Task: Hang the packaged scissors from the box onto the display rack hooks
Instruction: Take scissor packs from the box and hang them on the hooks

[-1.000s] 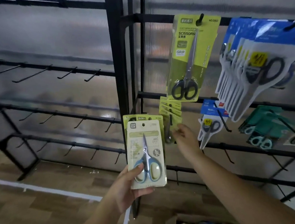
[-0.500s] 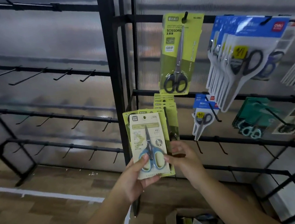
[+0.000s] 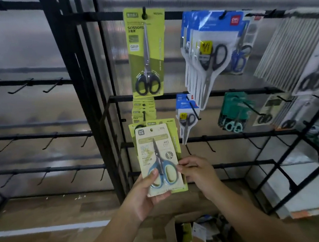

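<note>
Left hand [image 3: 142,194] holds a small stack of packaged scissors upright in front of the display rack [image 3: 87,100], near the rack's lower bars. Front pack is the cream card with blue-handled scissors [image 3: 159,159]; left thumb presses on its face near the handles, the other fingers curl behind the stack. Behind it sits a green card pack [image 3: 172,137], showing along the top and right edges.

Right hand [image 3: 196,172] touches the right edge of the stack, fingers curled and pinching the green card's edge just beside the blue handles.

On the rack's top bar hangs a tall green pack of black-handled scissors [image 3: 146,52] on a hook. Directly below it, on the second bar, a row of smaller green packs [image 3: 143,110] hangs, just above the held stack. To the right hang blue-and-white packs [image 3: 208,52], a small blue pack [image 3: 186,118] and teal packs [image 3: 233,112].

A cardboard box [image 3: 184,234] sits open on the floor at the bottom edge of the view, contents blurred.
</note>
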A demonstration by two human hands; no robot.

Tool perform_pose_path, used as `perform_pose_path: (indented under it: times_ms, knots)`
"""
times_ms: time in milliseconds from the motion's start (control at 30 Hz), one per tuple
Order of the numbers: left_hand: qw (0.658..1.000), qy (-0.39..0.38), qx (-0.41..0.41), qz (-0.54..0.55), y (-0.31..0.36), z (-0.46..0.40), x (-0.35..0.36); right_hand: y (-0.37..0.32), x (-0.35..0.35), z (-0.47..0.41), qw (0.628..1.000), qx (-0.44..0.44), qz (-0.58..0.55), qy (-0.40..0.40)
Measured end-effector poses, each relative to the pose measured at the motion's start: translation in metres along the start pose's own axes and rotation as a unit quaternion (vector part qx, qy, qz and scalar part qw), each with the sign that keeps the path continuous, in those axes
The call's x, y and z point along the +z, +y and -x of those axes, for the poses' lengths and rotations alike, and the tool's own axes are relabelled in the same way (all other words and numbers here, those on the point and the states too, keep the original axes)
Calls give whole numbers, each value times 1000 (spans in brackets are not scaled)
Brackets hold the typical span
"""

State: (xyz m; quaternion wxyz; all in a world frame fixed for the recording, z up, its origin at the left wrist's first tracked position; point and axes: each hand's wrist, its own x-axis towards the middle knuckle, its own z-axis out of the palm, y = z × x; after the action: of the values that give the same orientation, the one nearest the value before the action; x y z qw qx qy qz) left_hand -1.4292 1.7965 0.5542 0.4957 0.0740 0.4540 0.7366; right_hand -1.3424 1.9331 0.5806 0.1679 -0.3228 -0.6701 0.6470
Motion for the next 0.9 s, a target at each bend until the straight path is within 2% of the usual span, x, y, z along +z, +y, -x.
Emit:
perform_pose_path:
  times_ms: [133, 433, 567, 733, 900]
  knots:
    - [999, -27, -22, 5, -12, -10, 22, 7, -29, 0, 997, 22, -49, 57]
    - [995, -46, -92, 2, -49, -47, 71, 24, -112, -3, 982, 8, -77, 173]
    - [991, -33, -128, -15, -72, -64, 108, 28, -156, -3, 975, 21, -149, 166]
    - [990, -6, -136, -30, -98, -87, 159, 36, -206, -1, 974, 11, -129, 186]
    - [991, 4, -130, -36, -120, -105, 207, 43, -261, -4, 981, 9, -127, 147]
